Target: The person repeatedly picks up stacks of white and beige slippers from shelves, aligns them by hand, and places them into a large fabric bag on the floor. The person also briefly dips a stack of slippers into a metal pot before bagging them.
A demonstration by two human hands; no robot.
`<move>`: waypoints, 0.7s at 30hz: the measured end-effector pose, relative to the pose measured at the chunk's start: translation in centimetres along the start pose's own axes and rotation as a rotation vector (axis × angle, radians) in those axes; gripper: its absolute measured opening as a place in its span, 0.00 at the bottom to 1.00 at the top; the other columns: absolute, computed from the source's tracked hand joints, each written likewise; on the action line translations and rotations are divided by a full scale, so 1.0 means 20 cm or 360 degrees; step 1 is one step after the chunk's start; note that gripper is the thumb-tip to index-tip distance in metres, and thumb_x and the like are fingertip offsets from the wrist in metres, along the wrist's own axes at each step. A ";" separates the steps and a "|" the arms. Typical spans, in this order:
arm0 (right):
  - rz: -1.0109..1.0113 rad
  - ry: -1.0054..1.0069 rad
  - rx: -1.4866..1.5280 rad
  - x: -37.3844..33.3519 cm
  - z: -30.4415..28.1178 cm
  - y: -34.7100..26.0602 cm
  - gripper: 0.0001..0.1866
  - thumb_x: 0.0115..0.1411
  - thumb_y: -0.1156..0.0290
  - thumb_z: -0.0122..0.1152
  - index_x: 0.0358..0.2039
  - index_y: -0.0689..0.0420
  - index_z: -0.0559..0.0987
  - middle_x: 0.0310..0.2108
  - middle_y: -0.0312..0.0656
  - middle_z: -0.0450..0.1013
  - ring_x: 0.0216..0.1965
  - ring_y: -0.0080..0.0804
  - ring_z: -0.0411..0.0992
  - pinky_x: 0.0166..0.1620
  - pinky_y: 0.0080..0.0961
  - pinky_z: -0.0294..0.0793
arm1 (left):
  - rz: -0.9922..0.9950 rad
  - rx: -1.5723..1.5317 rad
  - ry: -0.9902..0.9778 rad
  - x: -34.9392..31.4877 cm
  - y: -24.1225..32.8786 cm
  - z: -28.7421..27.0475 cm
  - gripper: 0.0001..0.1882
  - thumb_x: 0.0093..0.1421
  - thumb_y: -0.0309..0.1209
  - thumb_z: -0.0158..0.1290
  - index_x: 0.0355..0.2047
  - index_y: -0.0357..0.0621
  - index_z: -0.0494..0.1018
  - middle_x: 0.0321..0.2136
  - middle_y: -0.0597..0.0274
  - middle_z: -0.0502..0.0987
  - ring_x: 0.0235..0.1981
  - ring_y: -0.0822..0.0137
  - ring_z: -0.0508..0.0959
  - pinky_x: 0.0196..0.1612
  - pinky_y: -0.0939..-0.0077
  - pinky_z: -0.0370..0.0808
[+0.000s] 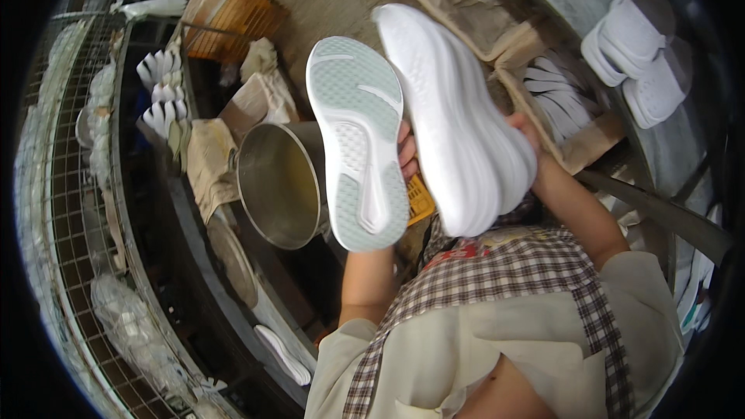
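My left hand is closed on a white shoe sole, its fingers showing at the sole's right edge. The sole's tread side faces up, with pale grey-green patches at toe and heel. To the right, my right hand grips a stack of several white soles from its right side. The stack stands on a slant, toes toward the far side, and hides most of that hand. Sole and stack are held side by side, close together near the toes.
A metal pot stands left of the soles, near an orange basket. Cardboard boxes line the far right, one holding white soles. More white soles lie on a right-hand shelf. Wire mesh runs along the left.
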State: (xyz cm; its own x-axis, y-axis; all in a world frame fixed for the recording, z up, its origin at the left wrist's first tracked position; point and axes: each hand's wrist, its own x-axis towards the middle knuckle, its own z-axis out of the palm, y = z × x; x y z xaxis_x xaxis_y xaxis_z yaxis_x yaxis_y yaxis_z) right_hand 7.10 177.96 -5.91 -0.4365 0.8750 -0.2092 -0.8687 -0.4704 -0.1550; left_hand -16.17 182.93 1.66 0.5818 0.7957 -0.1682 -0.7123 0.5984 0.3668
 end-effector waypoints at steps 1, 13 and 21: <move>-0.0075 0.0030 -0.0203 0.00 -0.02 0.00 0.36 0.49 0.66 0.45 0.62 0.53 0.57 0.57 0.47 0.61 0.55 0.41 0.65 0.58 0.39 0.65 | 0.0001 0.0088 0.0141 0.01 0.00 0.02 0.19 0.62 0.41 0.46 0.47 0.41 0.64 0.36 0.59 0.65 0.29 0.69 0.67 0.25 0.82 0.66; -0.0113 -0.0285 -0.0730 0.05 -0.25 -0.11 0.47 0.56 0.44 0.55 0.65 0.57 0.46 0.63 0.42 0.51 0.63 0.35 0.53 0.64 0.33 0.53 | -0.0229 0.2388 -0.0076 0.32 -0.06 0.22 0.33 0.60 0.30 0.51 0.63 0.40 0.50 0.56 0.50 0.62 0.54 0.60 0.66 0.56 0.69 0.64; 0.0182 0.0259 -0.0699 -0.10 -0.39 -0.20 0.39 0.61 0.44 0.46 0.66 0.48 0.47 0.63 0.43 0.53 0.62 0.33 0.56 0.62 0.35 0.58 | 0.0835 0.3193 -0.0853 0.78 -0.39 0.60 0.36 0.50 0.30 0.61 0.58 0.37 0.59 0.53 0.44 0.65 0.55 0.51 0.65 0.57 0.62 0.62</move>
State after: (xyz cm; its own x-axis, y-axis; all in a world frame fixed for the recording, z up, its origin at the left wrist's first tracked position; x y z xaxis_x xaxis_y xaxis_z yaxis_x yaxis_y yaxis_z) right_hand 13.34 177.23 -12.40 -0.4510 0.8021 -0.3915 -0.6207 -0.5971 -0.5082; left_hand 3.03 189.57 7.10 0.8039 0.4998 0.3225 0.2587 -0.7820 0.5671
